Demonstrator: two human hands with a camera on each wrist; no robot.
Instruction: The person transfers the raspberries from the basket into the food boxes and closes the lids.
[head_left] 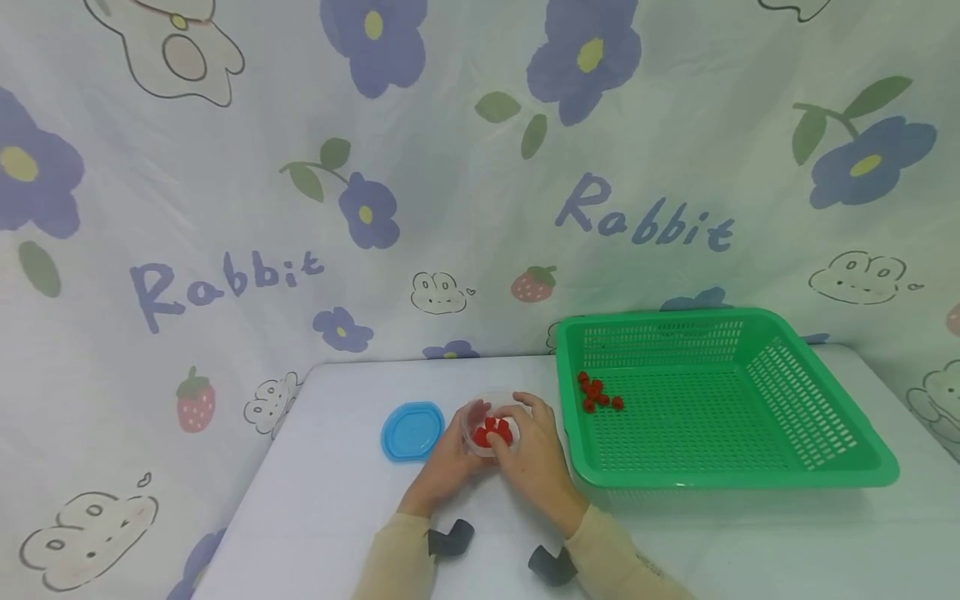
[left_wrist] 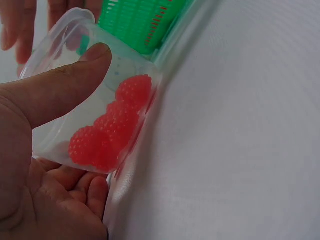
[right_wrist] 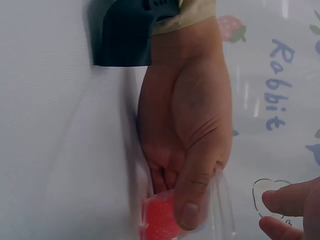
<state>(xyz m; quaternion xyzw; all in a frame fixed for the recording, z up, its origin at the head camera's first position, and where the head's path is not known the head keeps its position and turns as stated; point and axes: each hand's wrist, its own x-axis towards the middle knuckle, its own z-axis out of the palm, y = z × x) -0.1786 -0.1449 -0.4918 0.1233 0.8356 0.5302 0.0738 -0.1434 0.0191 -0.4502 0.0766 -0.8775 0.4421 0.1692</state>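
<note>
Upright on the table stands a clear plastic cup [left_wrist: 60,132] with several red raspberries [left_wrist: 117,122] in its bottom. My left hand [head_left: 442,468] grips the cup from the left, thumb along its side and the other fingers beneath it in the left wrist view. Over the cup's open top is my right hand [head_left: 542,457], its thumb and fingers spread apart. Nothing shows between the right fingers [right_wrist: 295,197] in the right wrist view. In the head view the right thumb overlaps the raspberries.
To the right sits a green plastic basket [head_left: 720,481] with several more raspberries [head_left: 589,406] in its left corner. A blue lid [head_left: 412,432] lies left of the cup. Behind the table hangs a printed cloth [head_left: 465,208].
</note>
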